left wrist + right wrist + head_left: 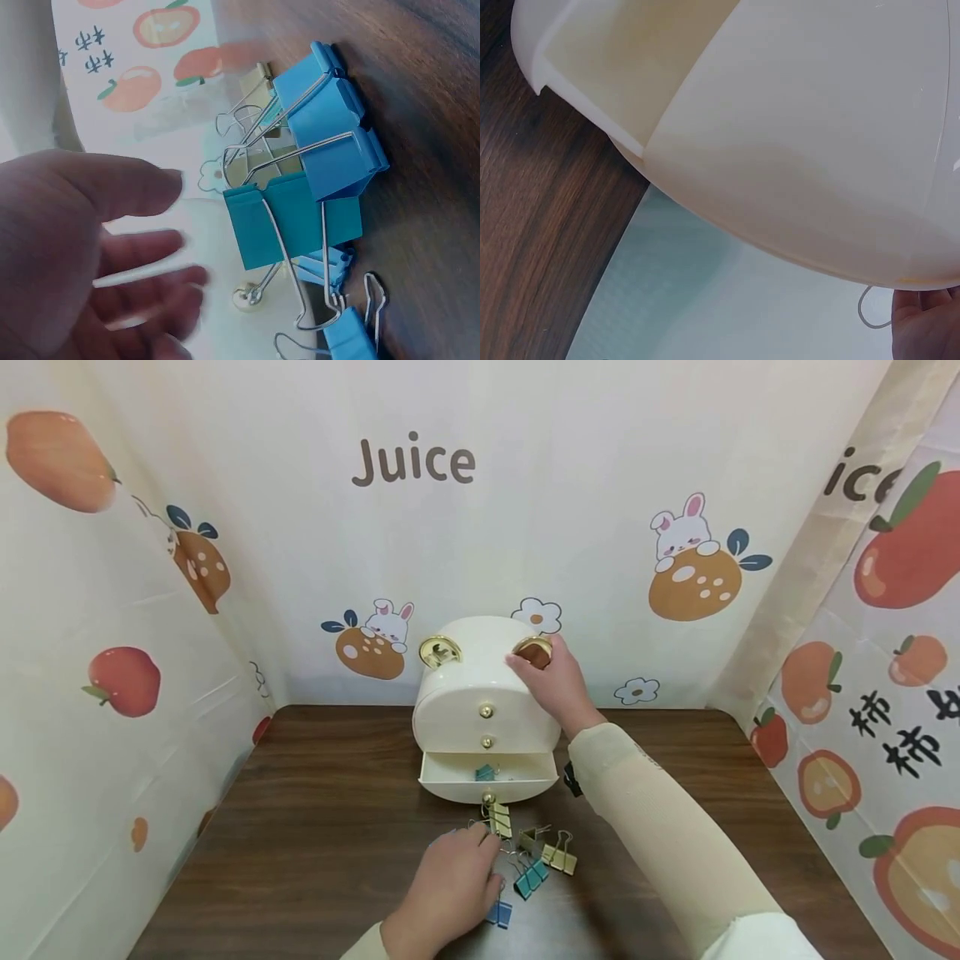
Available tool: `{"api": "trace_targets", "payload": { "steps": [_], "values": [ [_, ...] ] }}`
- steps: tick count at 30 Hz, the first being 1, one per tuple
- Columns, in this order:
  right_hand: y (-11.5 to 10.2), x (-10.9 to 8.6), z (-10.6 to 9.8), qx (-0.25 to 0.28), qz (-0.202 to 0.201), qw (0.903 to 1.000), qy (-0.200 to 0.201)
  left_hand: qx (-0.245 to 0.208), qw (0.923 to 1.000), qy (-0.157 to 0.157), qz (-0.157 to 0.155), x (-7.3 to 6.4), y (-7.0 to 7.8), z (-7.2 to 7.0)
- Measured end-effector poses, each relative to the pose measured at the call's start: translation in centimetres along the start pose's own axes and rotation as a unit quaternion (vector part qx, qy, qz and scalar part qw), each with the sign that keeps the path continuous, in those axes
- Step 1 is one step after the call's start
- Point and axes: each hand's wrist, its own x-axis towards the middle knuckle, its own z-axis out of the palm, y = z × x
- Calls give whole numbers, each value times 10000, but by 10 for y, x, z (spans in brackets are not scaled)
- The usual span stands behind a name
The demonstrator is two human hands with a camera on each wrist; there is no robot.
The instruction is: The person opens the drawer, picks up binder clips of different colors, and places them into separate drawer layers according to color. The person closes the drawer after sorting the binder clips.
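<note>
A white drawer box (487,718) with a rounded top and gold knobs stands against the back curtain. Its bottom drawer (453,768) is pulled out, and a teal binder clip (485,772) lies inside. My right hand (558,683) grips the gold-rimmed ear (535,652) at the top right of the box. Over the pile in front of the drawer is my left hand (453,877), its fingers loosely bent and apart, holding nothing. In the left wrist view a large blue binder clip (322,120) and a teal one (289,217) lie beside that hand.
Yellow binder clips (558,857) and another teal clip (531,878) lie on the dark wooden table (300,827). Something black (572,778) shows beside the box, partly behind the right sleeve. Printed curtains (487,543) enclose the back and sides.
</note>
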Motion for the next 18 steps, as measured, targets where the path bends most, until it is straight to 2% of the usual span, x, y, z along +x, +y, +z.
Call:
{"api": "trace_targets", "payload": {
  "steps": [3, 7, 18],
  "values": [
    [1, 0, 0, 26, -7, 10000, -13, -105, 9989, -340, -312, -1, 1, 4],
    [2, -1, 1, 14, 5, 10000, -4, -212, 9965, -646, -482, -1, 3, 11],
    [0, -2, 1, 20, -2, 10000, 8, -733, 9898, -831, -901, 3, 1, 17]
  ]
}}
